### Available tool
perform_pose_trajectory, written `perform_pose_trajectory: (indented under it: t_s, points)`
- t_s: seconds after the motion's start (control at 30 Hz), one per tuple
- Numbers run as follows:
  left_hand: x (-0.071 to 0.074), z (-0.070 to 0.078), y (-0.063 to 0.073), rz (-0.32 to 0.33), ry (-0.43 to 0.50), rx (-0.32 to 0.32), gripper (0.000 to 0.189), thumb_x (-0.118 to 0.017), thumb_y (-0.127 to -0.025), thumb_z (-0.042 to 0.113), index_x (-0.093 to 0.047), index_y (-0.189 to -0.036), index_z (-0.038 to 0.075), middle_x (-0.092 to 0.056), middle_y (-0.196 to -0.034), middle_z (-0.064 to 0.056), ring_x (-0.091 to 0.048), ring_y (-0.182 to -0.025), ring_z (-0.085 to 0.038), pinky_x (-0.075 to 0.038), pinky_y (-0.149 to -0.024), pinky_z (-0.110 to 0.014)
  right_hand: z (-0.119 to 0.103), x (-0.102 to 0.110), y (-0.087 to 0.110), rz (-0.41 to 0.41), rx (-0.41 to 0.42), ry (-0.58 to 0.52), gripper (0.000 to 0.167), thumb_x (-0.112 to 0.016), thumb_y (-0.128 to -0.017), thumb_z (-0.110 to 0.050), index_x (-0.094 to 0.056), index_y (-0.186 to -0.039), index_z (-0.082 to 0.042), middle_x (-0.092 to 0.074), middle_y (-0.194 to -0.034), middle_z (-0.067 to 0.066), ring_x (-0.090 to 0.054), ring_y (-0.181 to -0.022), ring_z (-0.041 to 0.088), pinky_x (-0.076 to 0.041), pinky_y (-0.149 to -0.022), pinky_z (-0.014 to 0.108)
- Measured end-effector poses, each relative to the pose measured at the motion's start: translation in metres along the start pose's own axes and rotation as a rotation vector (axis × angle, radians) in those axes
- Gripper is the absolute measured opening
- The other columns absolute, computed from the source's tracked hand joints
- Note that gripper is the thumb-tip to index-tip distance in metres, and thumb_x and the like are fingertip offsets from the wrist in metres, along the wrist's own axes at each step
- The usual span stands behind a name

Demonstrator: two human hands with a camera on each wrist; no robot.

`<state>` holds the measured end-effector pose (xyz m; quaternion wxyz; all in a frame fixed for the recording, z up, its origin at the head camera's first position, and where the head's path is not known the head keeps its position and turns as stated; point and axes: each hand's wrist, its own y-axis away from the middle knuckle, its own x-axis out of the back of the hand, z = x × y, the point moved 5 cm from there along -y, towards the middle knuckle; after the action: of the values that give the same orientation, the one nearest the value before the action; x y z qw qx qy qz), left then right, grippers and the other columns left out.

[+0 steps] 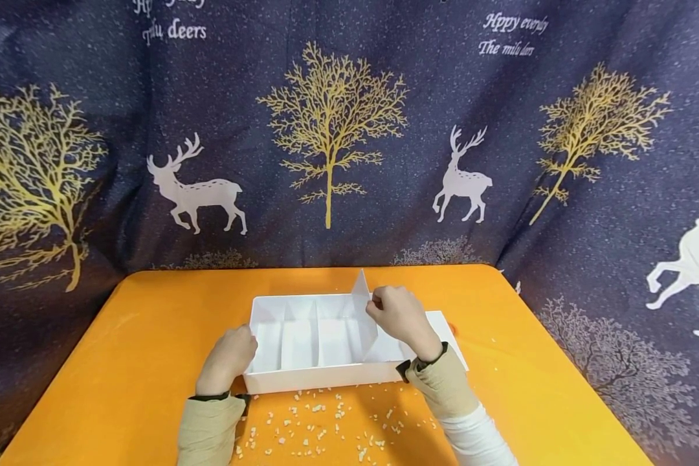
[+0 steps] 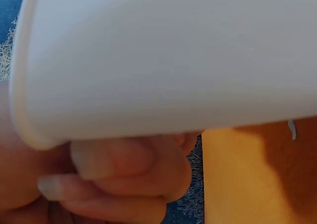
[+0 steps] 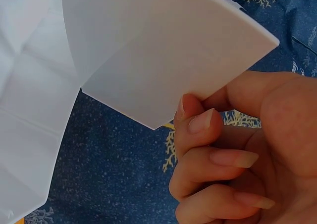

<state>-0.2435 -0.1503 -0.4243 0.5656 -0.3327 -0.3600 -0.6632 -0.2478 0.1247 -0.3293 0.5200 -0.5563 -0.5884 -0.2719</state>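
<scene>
A long white divided box [image 1: 303,375] lies on the orange table, with upright partitions across its left part. At the box's left end, my left hand [image 1: 228,357] grips the end wall. In the left wrist view, curled fingers [image 2: 119,159] show below the white wall. My right hand [image 1: 402,316] pinches a thin white divider panel [image 1: 361,317] between thumb and fingertips. That panel stands upright across the box, its pointed top corner rising above the far rim. In the right wrist view, the panel [image 3: 148,50] bends slightly, and the other fingers are curled below it.
Small pale crumbs [image 1: 320,427] are scattered over the orange table [image 1: 122,375] in front of the box. A white flat piece [image 1: 443,330] shows at the box's right end. Behind the table hangs a dark blue cloth [image 1: 326,252] printed with deer and trees.
</scene>
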Motion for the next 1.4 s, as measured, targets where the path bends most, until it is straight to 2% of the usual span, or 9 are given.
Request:
perform_pose_trajectory:
  t_s: [0.27, 0.93, 1.4]
  points:
    - [0.000, 0.001, 0.000, -0.007, -0.001, -0.010, 0.031, -0.043, -0.099, 0.007, -0.053, -0.113, -0.018, -0.049, -0.072, -0.012, -0.049, -0.061, -0.020, -0.040, -0.054, -0.028, 0.003, 0.001, 0.001, 0.003, -0.002, 0.008, 0.040, -0.059, -0.084, -0.010, -0.032, -0.057, -0.017, -0.022, -0.050, -0.007, -0.021, -0.048, 0.009, -0.018, -0.049, 0.024]
    - [0.001, 0.002, 0.002, 0.008, 0.009, -0.010, 0.032, -0.044, -0.098, 0.007, -0.051, -0.117, -0.018, -0.057, -0.082, -0.017, -0.051, -0.065, -0.021, -0.044, -0.057, -0.031, 0.008, 0.006, 0.004, -0.012, -0.031, -0.013, 0.039, -0.058, -0.085, -0.009, -0.032, -0.057, -0.017, -0.023, -0.051, -0.006, -0.022, -0.048, 0.009, -0.017, -0.049, 0.024]
    - [0.000, 0.001, 0.000, 0.013, 0.002, -0.028, 0.031, -0.044, -0.098, 0.006, -0.052, -0.114, -0.019, -0.052, -0.076, -0.014, -0.049, -0.063, -0.021, -0.042, -0.055, -0.030, 0.012, 0.007, 0.005, -0.011, -0.036, -0.018, 0.037, -0.059, -0.085, -0.010, -0.034, -0.058, -0.017, -0.024, -0.051, -0.006, -0.023, -0.048, 0.010, -0.019, -0.049, 0.024]
